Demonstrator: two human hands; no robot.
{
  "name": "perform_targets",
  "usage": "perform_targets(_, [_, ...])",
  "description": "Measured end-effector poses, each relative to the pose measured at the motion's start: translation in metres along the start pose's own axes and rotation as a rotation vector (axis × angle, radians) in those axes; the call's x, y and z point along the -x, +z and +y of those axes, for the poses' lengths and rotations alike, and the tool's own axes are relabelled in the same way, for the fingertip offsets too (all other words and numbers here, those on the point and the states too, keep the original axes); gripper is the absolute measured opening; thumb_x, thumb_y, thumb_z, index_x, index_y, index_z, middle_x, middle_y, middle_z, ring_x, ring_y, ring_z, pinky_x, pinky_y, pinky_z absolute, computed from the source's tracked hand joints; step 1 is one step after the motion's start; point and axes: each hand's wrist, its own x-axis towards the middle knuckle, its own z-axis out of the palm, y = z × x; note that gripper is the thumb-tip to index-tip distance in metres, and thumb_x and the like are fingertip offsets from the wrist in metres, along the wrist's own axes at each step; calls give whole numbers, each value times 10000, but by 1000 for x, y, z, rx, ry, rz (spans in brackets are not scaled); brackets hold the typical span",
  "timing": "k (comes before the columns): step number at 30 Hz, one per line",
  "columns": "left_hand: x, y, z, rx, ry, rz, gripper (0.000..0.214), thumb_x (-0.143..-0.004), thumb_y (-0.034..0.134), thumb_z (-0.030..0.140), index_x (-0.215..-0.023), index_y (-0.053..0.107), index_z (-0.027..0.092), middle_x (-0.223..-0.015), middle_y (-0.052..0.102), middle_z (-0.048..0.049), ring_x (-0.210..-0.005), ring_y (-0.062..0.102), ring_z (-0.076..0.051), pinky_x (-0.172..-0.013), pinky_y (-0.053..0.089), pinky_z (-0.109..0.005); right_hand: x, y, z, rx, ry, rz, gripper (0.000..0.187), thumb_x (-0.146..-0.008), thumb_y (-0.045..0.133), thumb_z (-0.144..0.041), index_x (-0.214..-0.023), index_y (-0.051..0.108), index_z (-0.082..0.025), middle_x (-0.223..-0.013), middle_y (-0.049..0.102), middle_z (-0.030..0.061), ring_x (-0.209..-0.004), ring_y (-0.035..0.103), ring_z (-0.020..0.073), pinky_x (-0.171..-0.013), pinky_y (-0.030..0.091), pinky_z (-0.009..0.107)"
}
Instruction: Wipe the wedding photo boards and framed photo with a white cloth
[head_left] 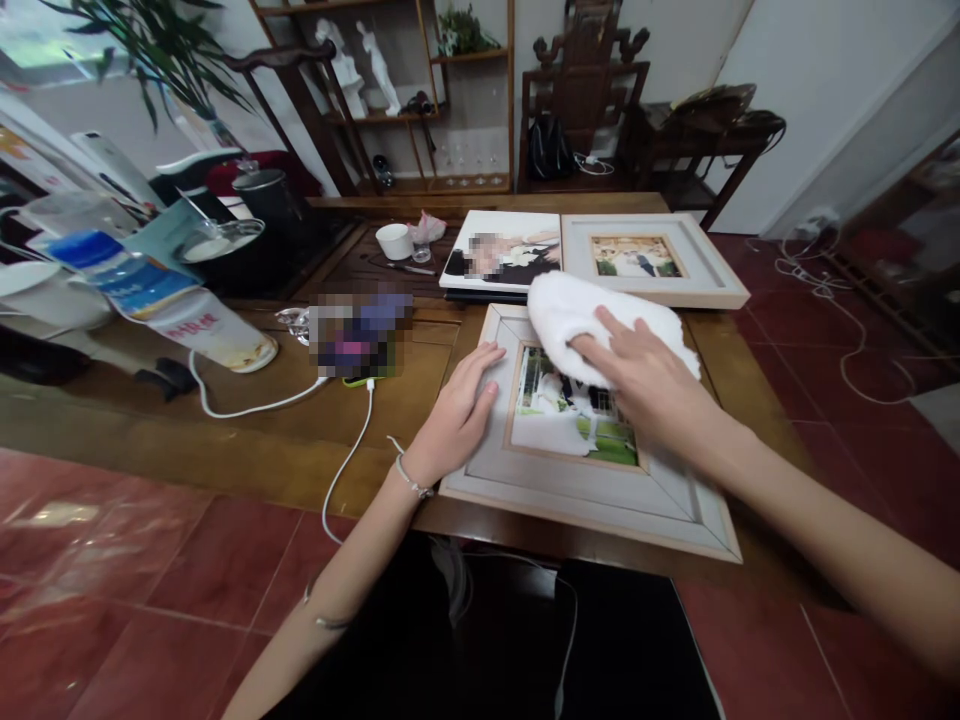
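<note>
A picture frame (480, 470) with a wide off-white border lies on the wooden table in front of me, a photo of people on green grass in its middle. My left hand (456, 412) rests on the frame's left side, fingers stretched out and nothing held. A white fluffy cloth (570, 310) lies over the frame's upper right part, bunched under my right hand (651, 375). The fingers of that hand press into the cloth and grip it. Cloth and hand hide the upper right of the photo and border.
Behind lie a second framed picture (720, 258) and a white-edged photo panel (517, 222). To the left are a blurred-out device (360, 335) with white cables (349, 455), a white cup (394, 241), a bottle-like container (217, 330) and a pot (225, 262).
</note>
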Motion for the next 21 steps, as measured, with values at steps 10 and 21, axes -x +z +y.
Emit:
perform_targets(10, [2, 6, -6, 146, -73, 190, 463, -1015, 353, 320, -1463, 303, 219, -1513, 367, -124, -1403, 353, -242, -1174, 262, -453, -28, 4, -56, 51, -128, -228, 652, -756, 430, 85, -1338, 518, -195, -1511, 376, 101, -1378, 273, 450, -1009, 323, 715])
perform_targets(21, [4, 7, -8, 178, -173, 159, 580, -943, 513, 321, -1461, 293, 184, -1515, 356, -167, -1398, 362, -279, -1162, 278, -481, 78, -56, -24, -300, 48, 6, 619, -697, 451, -63, -1275, 483, -282, -1109, 680, 78, -939, 659, 260, -748, 542, 361])
